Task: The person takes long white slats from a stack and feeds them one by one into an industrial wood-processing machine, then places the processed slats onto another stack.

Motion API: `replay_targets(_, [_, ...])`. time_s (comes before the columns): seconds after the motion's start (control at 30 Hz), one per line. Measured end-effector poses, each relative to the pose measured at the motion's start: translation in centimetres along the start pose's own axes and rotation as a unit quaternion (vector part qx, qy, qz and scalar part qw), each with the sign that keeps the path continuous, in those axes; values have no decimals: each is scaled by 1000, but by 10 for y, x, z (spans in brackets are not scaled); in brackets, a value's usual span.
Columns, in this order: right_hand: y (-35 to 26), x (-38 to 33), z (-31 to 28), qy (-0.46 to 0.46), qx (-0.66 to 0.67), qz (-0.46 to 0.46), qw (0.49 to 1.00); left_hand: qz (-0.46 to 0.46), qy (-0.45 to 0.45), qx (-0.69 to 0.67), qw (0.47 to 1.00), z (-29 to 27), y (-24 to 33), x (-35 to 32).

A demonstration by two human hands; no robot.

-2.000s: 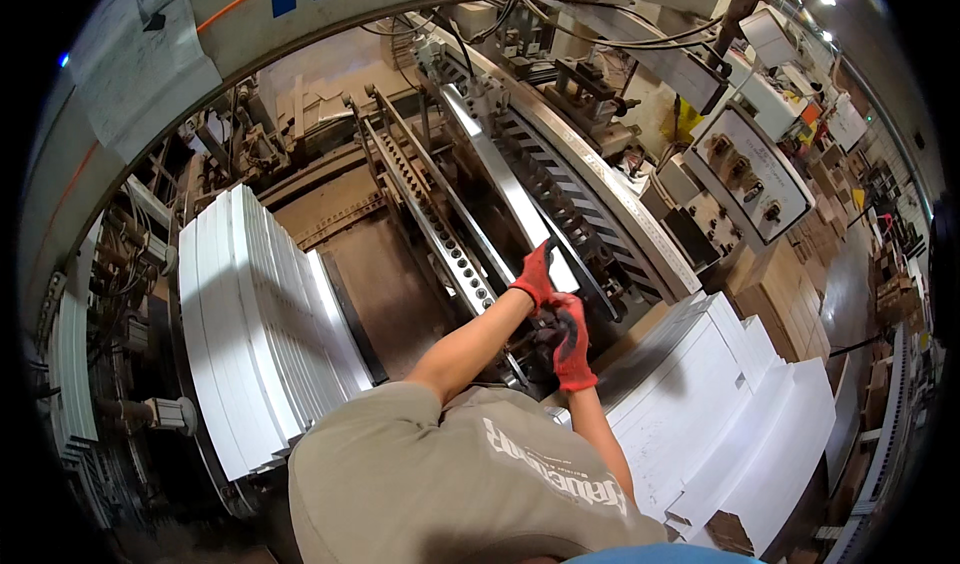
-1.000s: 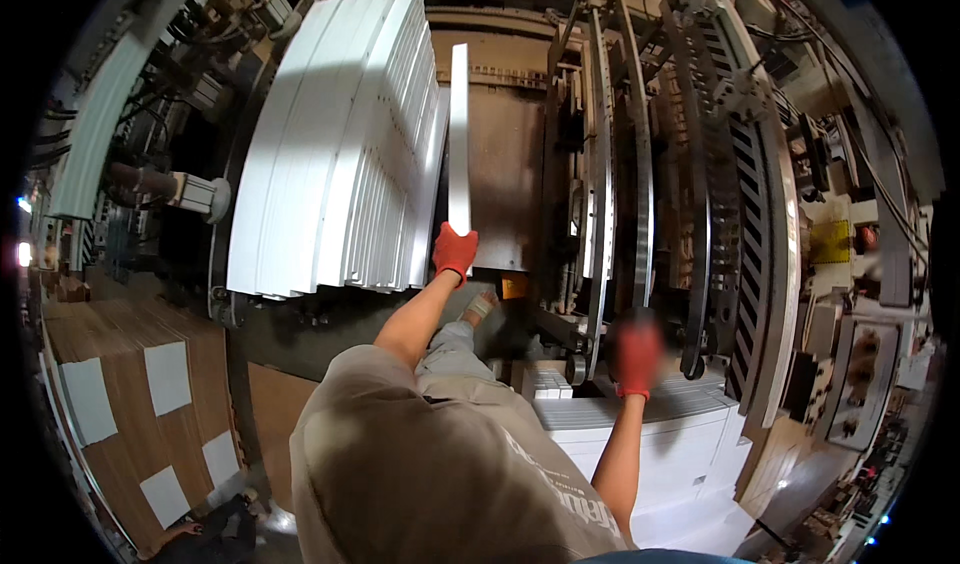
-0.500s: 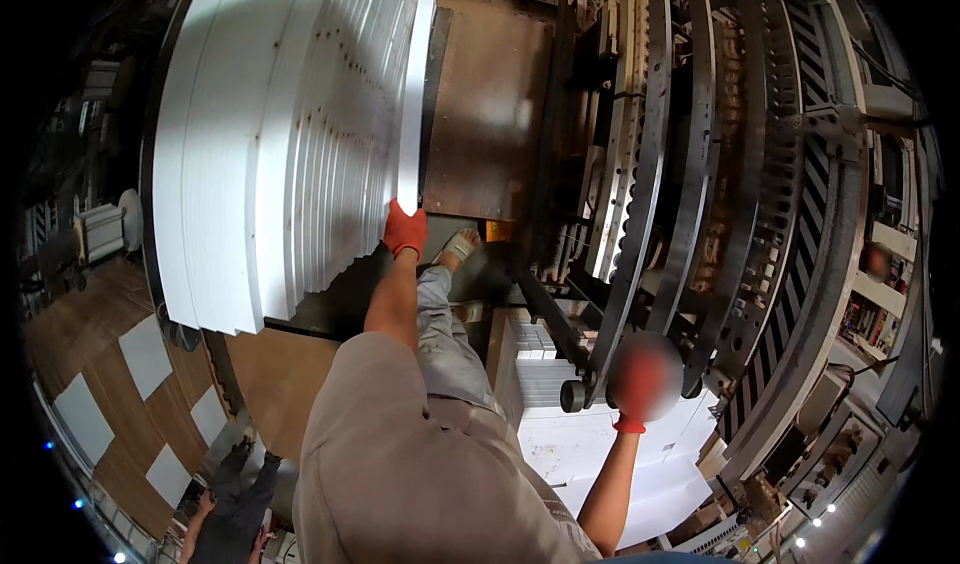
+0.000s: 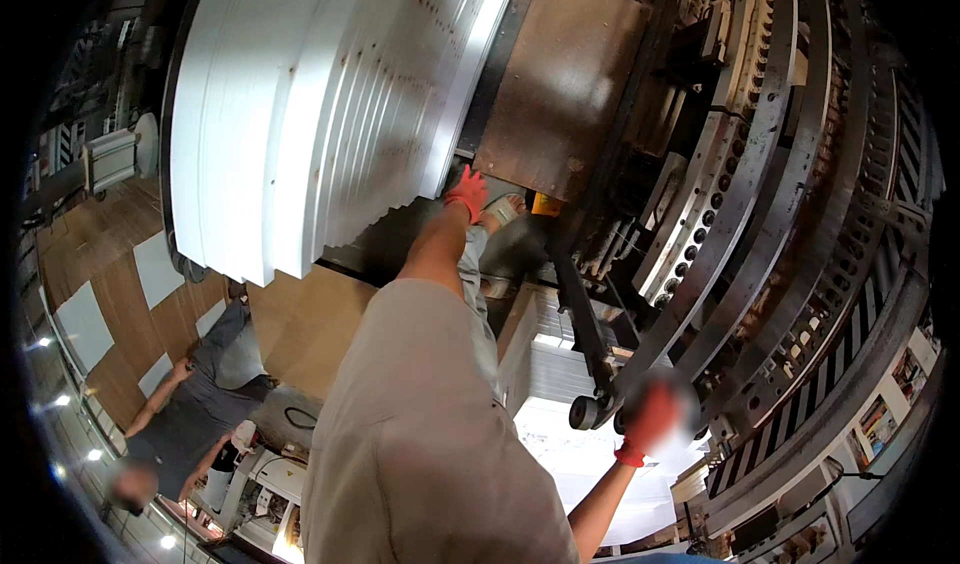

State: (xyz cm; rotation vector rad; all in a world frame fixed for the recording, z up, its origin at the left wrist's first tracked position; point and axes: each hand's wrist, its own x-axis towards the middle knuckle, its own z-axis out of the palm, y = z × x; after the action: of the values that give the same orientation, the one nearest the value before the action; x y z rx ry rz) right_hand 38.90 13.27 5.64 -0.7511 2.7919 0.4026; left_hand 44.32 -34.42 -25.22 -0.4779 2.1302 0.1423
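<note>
My left hand [image 4: 467,194], in a red glove, is open with its fingers spread. It is at the near right corner of a tall stack of white sheets [image 4: 340,124], beside the edge of a brown metal plate [image 4: 565,79]. Whether the fingertips touch the stack, I cannot tell. My right hand [image 4: 652,422], also red-gloved, is by the near ends of the machine's dark metal bars [image 4: 690,304]. Blur covers its fingers, so any grip is hidden. Below that hand lies another pile of white sheets [image 4: 560,439].
Close to my right hand is a black roller [image 4: 584,413] on the machine frame. A tan board [image 4: 310,329] lies below the tall stack. At the lower left another person [image 4: 195,404] in dark clothes is near brown boards with white panels [image 4: 90,332].
My view has turned, shifting the stack and machine across it. The outermost white sheet, held apart at its corner before, now lies against the stack. My left fingers have spread from their closed grip.
</note>
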Motion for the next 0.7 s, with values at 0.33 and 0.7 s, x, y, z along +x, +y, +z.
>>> replay_targets(0.33, [6,-6,4,-67,24,50,996,11,-205,176,963,-1,-23,11])
replay_targets(0.7, [-58,40,-91,83,479,339,805,471,-51,-43,880,-16,169,-120])
